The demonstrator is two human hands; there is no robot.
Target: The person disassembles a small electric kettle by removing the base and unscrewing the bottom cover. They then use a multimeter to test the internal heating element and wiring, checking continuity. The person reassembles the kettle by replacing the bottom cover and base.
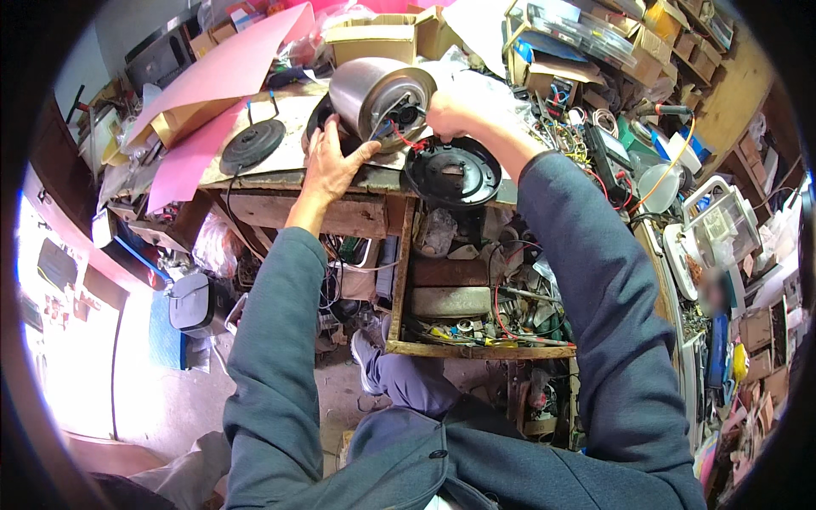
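A stainless steel electric kettle (353, 85) lies on its side on the workbench, its opened underside turned toward me. My left hand (334, 161) is wrapped against its near left side, with the thumb reaching toward the bottom rim. Beside that rim, my right hand (448, 117) has its fingers curled; what they pinch, if anything, is hidden. Red wires (410, 142) come out of the kettle's underside. Just below the right hand rests a round black bottom cover (467, 177), at the bench edge over the drawer. A round black kettle power base (253, 146) with a cord lies to the left.
Below the bench, an open wooden drawer (476, 350) juts toward me, filled with parts and wires. Pink sheets (221, 64) and a cardboard box (370, 41) stand behind. Tools and tangled cables crowd the right, near a white-framed appliance part (722, 221).
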